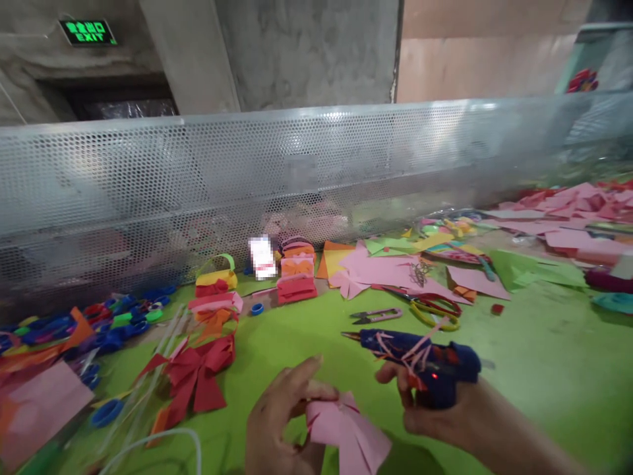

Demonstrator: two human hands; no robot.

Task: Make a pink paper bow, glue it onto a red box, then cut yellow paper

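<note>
1. pink folded paper (pixel 353 429): 1 piece, pinched at its upper-left edge by the left hand (pixel 279 419); its flaps spread right of and below the grip.
2. right hand (pixel 440 419): closed round the handle of 1 blue glue gun (pixel 445 363), nozzle pointing left, apart from the paper.
3. green tabletop (pixel 297 330): 1 pair of snips (pixel 368 316) beyond the nozzle; 1 red bow (pixel 202 369) left of the left hand.
</note>
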